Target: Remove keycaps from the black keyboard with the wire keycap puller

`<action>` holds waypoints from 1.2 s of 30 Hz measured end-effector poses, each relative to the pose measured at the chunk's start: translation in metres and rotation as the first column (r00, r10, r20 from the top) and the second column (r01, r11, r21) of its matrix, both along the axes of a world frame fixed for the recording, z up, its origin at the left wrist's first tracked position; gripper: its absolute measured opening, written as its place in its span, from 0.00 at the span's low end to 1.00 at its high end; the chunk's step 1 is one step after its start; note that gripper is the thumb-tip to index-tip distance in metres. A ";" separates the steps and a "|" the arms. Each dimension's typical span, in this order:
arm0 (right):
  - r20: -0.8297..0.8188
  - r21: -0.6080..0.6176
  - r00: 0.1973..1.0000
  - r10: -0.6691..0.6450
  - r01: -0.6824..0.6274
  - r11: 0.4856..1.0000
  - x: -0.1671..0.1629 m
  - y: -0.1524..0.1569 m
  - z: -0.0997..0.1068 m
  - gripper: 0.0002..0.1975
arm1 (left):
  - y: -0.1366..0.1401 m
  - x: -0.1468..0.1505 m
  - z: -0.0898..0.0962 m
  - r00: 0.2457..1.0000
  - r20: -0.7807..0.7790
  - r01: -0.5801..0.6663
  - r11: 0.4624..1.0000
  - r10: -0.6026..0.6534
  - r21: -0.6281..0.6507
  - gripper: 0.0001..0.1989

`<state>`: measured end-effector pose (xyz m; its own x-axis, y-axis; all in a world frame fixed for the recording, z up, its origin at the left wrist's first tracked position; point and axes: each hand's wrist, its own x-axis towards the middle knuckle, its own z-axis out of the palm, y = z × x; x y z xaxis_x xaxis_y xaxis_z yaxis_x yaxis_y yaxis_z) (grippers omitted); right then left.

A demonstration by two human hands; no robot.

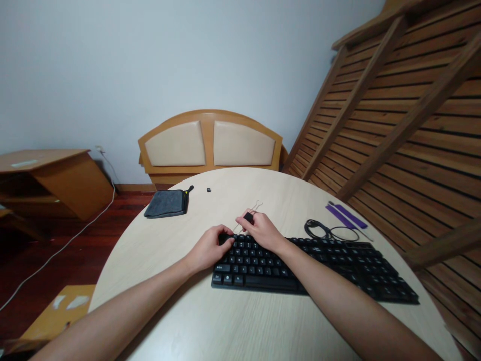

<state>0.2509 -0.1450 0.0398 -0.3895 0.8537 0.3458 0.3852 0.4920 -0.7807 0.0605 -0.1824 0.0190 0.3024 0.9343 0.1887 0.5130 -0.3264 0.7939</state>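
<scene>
A black keyboard [270, 283] with white lettering lies on the round pale table, its space bar side toward me. My left hand [211, 246] grips the keyboard's far left corner, the thumb resting on top near the edge keys. Over the top left rows, my right hand [260, 229] is closed on a wire keycap puller [248, 217] with a small black handle. Thin wire prongs stick out beyond the fingers, and others point down toward the keys. Whether the lower wires touch a key cannot be made out.
On the table [158, 321] a folded grey cloth [165, 203] lies left, with a black-tipped item at it. A small black piece [209, 190] sits near the far edge. A coiled black cable [319, 230] and purple strips [345, 215] lie right. Wooden slats [413, 140] lean beyond.
</scene>
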 end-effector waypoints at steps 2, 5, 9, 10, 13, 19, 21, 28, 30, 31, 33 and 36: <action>0.000 0.013 0.999 -0.040 0.040 0.999 0.000 0.000 0.000 0.17 | 0.000 0.001 0.000 1.000 0.006 -0.006 1.000 0.006 -0.007 0.09; 0.022 0.019 0.998 -0.060 0.059 0.998 -0.001 -0.001 -0.001 0.16 | 0.000 0.002 0.000 1.000 0.010 -0.013 1.000 0.013 -0.004 0.09; 0.049 -0.008 0.998 -0.047 0.047 0.999 -0.001 -0.001 -0.003 0.14 | 0.000 0.002 0.002 0.998 -0.054 -0.028 0.999 0.031 0.042 0.09; 0.053 -0.017 0.997 -0.047 0.048 0.999 -0.001 0.000 -0.004 0.14 | -0.001 0.002 0.003 0.996 -0.081 -0.033 0.998 0.037 0.058 0.09; 0.058 -0.031 0.997 -0.049 0.051 0.998 -0.001 0.002 -0.006 0.14 | -0.001 0.001 0.007 0.989 -0.140 -0.036 0.995 0.050 0.097 0.10; 0.046 -0.058 0.998 -0.045 0.048 0.997 -0.003 0.003 -0.008 0.13 | -0.001 -0.001 0.011 0.989 -0.146 -0.018 0.993 0.034 0.114 0.09; 0.036 -0.067 0.998 -0.042 0.044 0.997 -0.004 0.003 -0.007 0.12 | -0.001 0.000 0.011 0.986 -0.163 0.003 0.990 0.021 0.144 0.08; -0.079 -0.137 0.997 -0.021 0.010 0.991 -0.005 0.002 -0.007 0.10 | -0.003 0.004 0.009 0.935 -0.352 0.030 0.974 0.053 0.226 0.10; -0.110 -0.159 0.994 -0.003 -0.015 0.987 -0.004 0.002 -0.007 0.10 | -0.003 0.004 0.008 0.934 -0.353 0.027 0.971 0.060 0.237 0.10; -0.123 -0.169 0.992 0.002 -0.023 0.985 -0.004 0.002 -0.007 0.10 | -0.003 0.004 0.007 0.936 -0.348 0.029 0.972 0.056 0.235 0.10; -0.144 -0.186 0.990 0.003 -0.030 0.982 -0.004 0.002 -0.007 0.11 | -0.003 0.004 0.007 0.938 -0.345 0.040 0.974 0.040 0.222 0.10; -0.145 -0.201 0.989 -0.008 -0.022 0.979 -0.004 0.002 -0.008 0.11 | -0.003 0.004 0.006 0.934 -0.356 0.054 0.979 0.021 0.199 0.09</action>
